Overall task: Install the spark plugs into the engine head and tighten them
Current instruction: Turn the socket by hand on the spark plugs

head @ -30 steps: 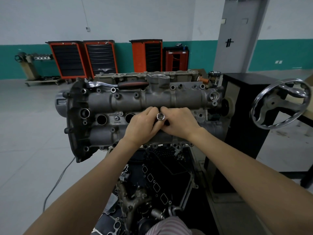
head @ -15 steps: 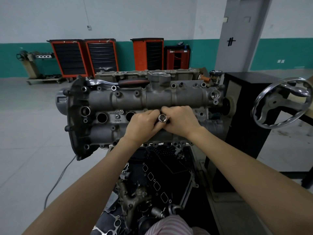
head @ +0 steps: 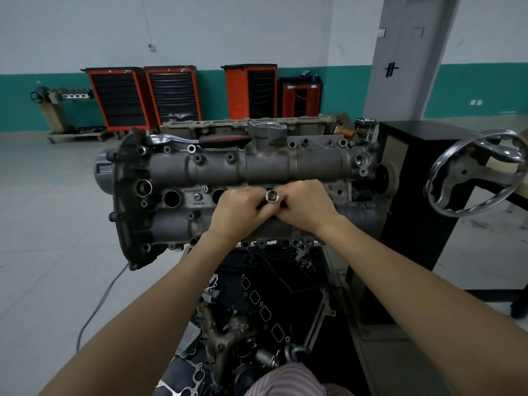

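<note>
The grey engine head [head: 217, 172] sits on a stand in front of me, its plug wells facing me. Two open wells [head: 172, 198] show at the left; the others are covered by my hands. A shiny spark plug socket [head: 272, 196] stands up from the head's middle row. My left hand [head: 243, 212] and my right hand [head: 307, 207] both pinch it from either side, fingertips touching. No spark plug is visible. A ratchet with a red-black handle [head: 220, 140] lies along the head's top edge.
A chrome stand handwheel [head: 477, 175] and a black cabinet [head: 414, 195] are at the right. Loose engine parts and gaskets [head: 257, 310] lie in the tray below the head. A cable [head: 97, 307] runs over the floor at left. Orange tool carts [head: 143, 98] line the far wall.
Both hands stay on the socket; the fingers have shifted slightly around it. The view has dipped a little.
</note>
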Demonstrator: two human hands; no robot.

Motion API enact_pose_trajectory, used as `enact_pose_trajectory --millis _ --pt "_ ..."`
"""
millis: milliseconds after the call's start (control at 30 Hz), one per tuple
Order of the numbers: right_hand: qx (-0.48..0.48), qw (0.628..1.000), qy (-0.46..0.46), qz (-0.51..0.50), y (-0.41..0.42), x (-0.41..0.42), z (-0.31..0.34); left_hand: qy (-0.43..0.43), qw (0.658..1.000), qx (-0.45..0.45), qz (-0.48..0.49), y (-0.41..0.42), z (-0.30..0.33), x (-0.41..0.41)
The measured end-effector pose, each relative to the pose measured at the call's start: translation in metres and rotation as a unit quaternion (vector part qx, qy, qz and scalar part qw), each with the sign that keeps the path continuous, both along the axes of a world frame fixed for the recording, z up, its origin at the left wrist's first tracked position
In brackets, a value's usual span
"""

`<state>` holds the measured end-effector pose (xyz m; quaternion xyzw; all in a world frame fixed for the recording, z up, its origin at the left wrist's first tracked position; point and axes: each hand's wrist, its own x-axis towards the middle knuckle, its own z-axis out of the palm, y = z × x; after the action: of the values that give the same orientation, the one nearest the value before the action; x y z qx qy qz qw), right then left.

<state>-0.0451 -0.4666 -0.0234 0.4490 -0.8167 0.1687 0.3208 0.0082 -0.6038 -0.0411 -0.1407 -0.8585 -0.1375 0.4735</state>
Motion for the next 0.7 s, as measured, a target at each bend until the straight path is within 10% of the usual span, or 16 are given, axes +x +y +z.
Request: enact_pose_trajectory --millis 700 --pt "0.035 0.999 -0.011 -0.017 -0.0015 -0.0079 -0.0025 0.006 1.000 -0.003 -0.010 0.0005 0.0003 0.0013"
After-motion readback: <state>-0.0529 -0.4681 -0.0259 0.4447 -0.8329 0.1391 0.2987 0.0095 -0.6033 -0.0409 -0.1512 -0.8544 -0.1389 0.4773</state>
